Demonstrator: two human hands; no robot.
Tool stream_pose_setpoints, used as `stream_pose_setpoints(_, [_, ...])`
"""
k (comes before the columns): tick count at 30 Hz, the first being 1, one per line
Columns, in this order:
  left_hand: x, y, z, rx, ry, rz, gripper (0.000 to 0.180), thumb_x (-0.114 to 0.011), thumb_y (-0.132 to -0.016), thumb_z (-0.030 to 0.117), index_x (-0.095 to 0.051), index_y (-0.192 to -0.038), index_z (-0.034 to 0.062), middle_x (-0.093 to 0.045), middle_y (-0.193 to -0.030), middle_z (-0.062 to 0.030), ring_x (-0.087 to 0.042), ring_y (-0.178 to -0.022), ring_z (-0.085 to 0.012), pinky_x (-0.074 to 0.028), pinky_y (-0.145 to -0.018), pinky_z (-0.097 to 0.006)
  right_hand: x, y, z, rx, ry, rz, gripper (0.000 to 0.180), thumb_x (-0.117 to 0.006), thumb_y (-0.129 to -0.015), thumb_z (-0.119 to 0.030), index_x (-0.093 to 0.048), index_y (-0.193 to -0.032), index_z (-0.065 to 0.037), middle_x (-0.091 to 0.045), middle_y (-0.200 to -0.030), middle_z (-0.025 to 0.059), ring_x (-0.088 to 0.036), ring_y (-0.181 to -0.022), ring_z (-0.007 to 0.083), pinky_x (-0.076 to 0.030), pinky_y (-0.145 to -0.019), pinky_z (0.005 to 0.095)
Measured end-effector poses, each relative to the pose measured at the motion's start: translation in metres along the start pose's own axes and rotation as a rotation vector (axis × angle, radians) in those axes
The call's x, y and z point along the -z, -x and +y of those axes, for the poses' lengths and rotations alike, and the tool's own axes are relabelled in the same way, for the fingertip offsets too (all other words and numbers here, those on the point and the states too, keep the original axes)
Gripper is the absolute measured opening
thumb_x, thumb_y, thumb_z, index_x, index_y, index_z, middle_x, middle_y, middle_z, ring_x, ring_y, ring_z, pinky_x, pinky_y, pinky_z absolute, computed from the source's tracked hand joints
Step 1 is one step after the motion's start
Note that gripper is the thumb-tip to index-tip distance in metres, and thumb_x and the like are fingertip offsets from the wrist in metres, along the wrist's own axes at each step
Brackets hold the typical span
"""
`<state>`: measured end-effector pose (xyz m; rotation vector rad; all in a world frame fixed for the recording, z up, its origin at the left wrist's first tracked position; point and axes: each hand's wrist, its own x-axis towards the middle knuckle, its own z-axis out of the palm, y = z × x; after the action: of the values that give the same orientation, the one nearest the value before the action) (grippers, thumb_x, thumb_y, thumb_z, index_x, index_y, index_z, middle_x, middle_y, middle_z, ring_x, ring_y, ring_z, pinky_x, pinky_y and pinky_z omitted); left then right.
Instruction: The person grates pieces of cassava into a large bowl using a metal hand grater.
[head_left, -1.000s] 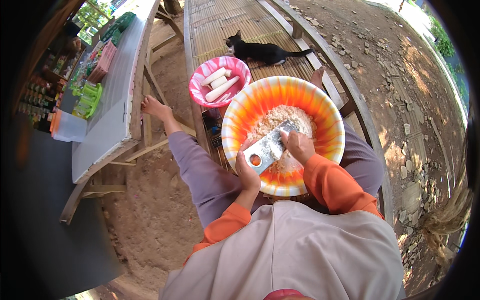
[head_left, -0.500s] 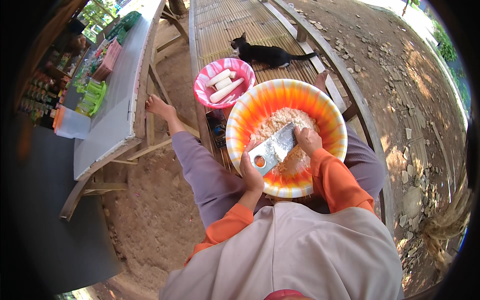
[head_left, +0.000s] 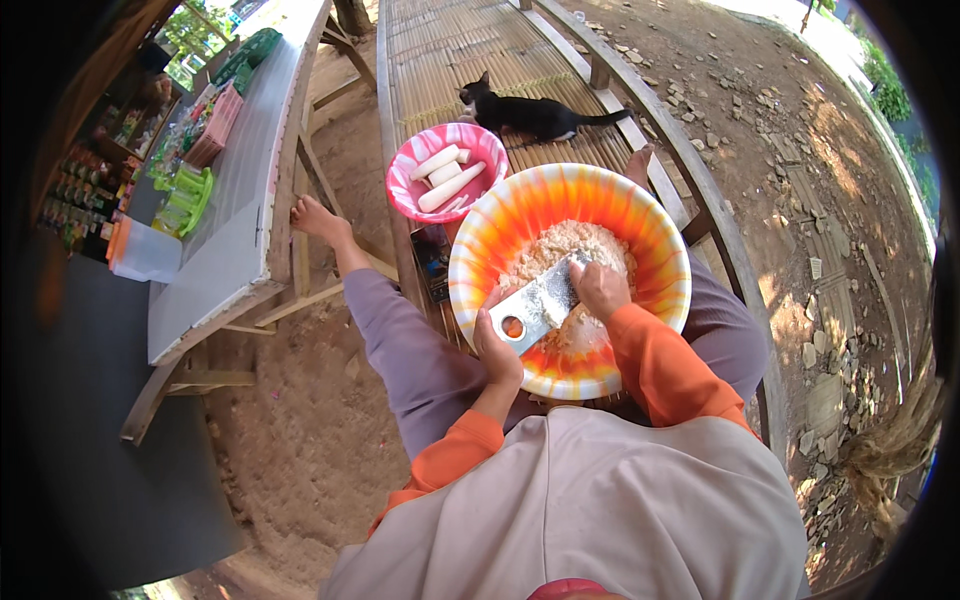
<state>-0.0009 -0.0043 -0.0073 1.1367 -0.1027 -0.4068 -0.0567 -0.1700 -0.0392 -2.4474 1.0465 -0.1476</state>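
Observation:
A flat metal grater [head_left: 540,305] with a round hole at its near end lies slanted over a large orange, yellow and white basin [head_left: 478,232]. My left hand [head_left: 497,352] grips the hole end of the grater at the basin's near-left side. My right hand [head_left: 602,290] is closed on the grater's face, around a piece of peeled white root [head_left: 577,259] that shows only in part. White gratings stick to the grater's face. Beneath it, a heap of pale grated root [head_left: 585,238] fills the middle of the basin.
A pink and white bowl [head_left: 403,199] of peeled white roots [head_left: 452,186] stands beyond the basin to the left. Behind it a black and white cat [head_left: 535,115] is on the slatted bamboo bench [head_left: 440,40]. A table [head_left: 225,240] with baskets and containers stands at left.
My right hand has slid a little left and nearer along the grater. The grater and my left hand have shifted slightly.

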Motion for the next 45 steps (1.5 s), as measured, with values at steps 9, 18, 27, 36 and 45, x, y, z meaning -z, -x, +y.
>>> stream_pose_setpoints(9, [-0.001, 0.004, -0.001, -0.005, -0.022, -0.016, 0.048, -0.02, -0.096, 0.025, -0.047, -0.119, -0.007, -0.054, -0.116, -0.0179, -0.051, -0.108, -0.0239, -0.036, -0.096, -0.032, 0.001, -0.02, 0.022, -0.059, -0.019, -0.012, 0.05, -0.043, -0.088, -0.044, -0.062, -0.072, 0.0, -0.063, -0.078, 0.0228, -0.062, -0.075, 0.0391, -0.047, -0.071, 0.0483])
stream_pose_setpoints(18, [0.002, 0.003, -0.002, 0.001, 0.043, -0.007, 0.047, -0.02, -0.096, 0.024, -0.046, -0.12, -0.0065, -0.055, -0.116, -0.0178, -0.051, -0.107, -0.0237, -0.036, -0.096, -0.033, 0.006, 0.023, -0.005, 0.102, -0.008, -0.048, 0.051, -0.041, -0.089, -0.044, -0.061, -0.074, 0.001, -0.061, -0.075, 0.0266, -0.061, -0.075, 0.0398, -0.047, -0.07, 0.0475])
stream_pose_setpoints(27, [0.003, -0.001, -0.005, 0.016, 0.055, -0.004, 0.047, -0.023, -0.095, 0.025, -0.045, -0.122, -0.0058, -0.054, -0.116, -0.0177, -0.051, -0.107, -0.0234, -0.036, -0.095, -0.032, 0.016, -0.018, 0.013, 0.006, -0.083, -0.175, 0.044, -0.043, -0.088, -0.04, -0.058, -0.091, 0.001, -0.061, -0.086, 0.0264, -0.06, -0.086, 0.0385, -0.045, -0.079, 0.0442])
stream_pose_setpoints(36, [0.004, -0.002, -0.006, -0.01, 0.048, -0.026, 0.047, -0.023, -0.096, 0.026, -0.045, -0.122, -0.0055, -0.054, -0.117, -0.0176, -0.051, -0.107, -0.0237, -0.036, -0.096, -0.032, -0.007, -0.001, 0.029, 0.184, 0.056, 0.172, 0.03, -0.045, -0.089, -0.034, -0.046, -0.09, -0.004, -0.056, -0.062, 0.0207, -0.059, -0.063, 0.0373, -0.045, -0.059, 0.0496])
stream_pose_setpoints(45, [-0.002, 0.003, 0.003, 0.031, 0.078, 0.024, 0.048, -0.022, -0.096, 0.026, -0.044, -0.123, -0.0064, -0.054, -0.117, -0.0185, -0.051, -0.108, -0.0247, -0.036, -0.096, -0.033, 0.009, 0.04, -0.01, 0.434, 0.046, 0.276, 0.028, -0.045, -0.091, -0.03, -0.044, -0.078, -0.005, -0.057, -0.056, 0.0177, -0.056, -0.051, 0.0368, -0.042, -0.049, 0.0486])
